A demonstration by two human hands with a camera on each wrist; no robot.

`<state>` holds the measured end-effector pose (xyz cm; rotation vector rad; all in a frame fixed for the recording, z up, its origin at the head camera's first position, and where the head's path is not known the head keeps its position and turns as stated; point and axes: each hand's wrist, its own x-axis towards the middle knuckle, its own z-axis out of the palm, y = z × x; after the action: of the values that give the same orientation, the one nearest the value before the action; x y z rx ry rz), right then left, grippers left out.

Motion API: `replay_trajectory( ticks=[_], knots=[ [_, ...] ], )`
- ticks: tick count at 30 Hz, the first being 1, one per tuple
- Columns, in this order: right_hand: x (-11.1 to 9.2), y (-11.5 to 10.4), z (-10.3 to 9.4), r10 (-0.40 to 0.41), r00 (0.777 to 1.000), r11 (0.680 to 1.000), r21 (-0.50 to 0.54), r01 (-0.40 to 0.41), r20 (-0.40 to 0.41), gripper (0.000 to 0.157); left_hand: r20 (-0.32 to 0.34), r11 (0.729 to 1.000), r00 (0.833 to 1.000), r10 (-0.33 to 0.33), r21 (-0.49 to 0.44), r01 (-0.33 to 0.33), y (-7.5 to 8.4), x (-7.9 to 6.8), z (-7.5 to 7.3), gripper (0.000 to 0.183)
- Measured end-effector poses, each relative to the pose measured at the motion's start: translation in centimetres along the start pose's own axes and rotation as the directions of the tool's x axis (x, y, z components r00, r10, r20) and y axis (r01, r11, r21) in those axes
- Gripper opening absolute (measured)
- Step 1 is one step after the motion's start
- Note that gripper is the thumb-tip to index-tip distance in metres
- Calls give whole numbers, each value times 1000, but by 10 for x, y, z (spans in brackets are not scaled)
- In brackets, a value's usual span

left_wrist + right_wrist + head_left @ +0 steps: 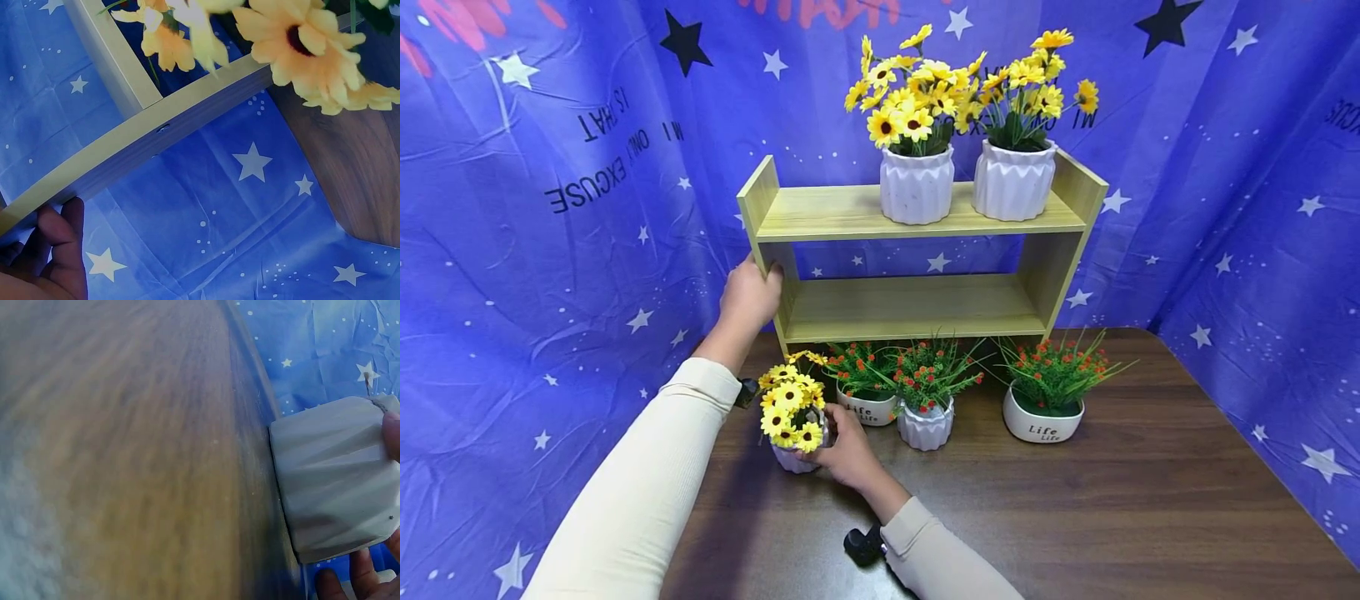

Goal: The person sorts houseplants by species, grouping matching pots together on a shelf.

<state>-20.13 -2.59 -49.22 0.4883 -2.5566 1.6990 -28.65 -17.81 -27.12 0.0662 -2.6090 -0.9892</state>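
In the head view my left hand (751,292) grips the left side panel of a two-tier wooden shelf (820,212). The left wrist view shows its curled fingers (59,231) at the edge of that panel (134,140). My right hand (848,450) holds a white ribbed flowerpot (793,461) with yellow artificial flowers (787,396), in front of the shelf's left end. Seen from the right wrist, thumb and fingers are around the pot (337,481), whose base is at the tabletop (156,456); whether it bears fully on the table I cannot tell.
Two white pots of yellow flowers, one left (917,187) and one right (1013,182), stand on the top tier. Below, red-flowered plants sit in an oval pot (868,410), a ribbed pot (925,429) and another oval pot (1041,423). A blue starry curtain (587,275) surrounds the brown table (1112,517).
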Motion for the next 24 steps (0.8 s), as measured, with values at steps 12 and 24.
replay_trajectory(
  ticks=[12,24],
  knots=[
    [6,7,2,18,991,966,253,-52,135,72,15,1000,1000,-7,2,7,-1,0,1,39],
    [13,2,-5,-28,979,987,158,-5,201,82,-7,1000,1000,10,10,-10,0,0,-1,38]
  ],
)
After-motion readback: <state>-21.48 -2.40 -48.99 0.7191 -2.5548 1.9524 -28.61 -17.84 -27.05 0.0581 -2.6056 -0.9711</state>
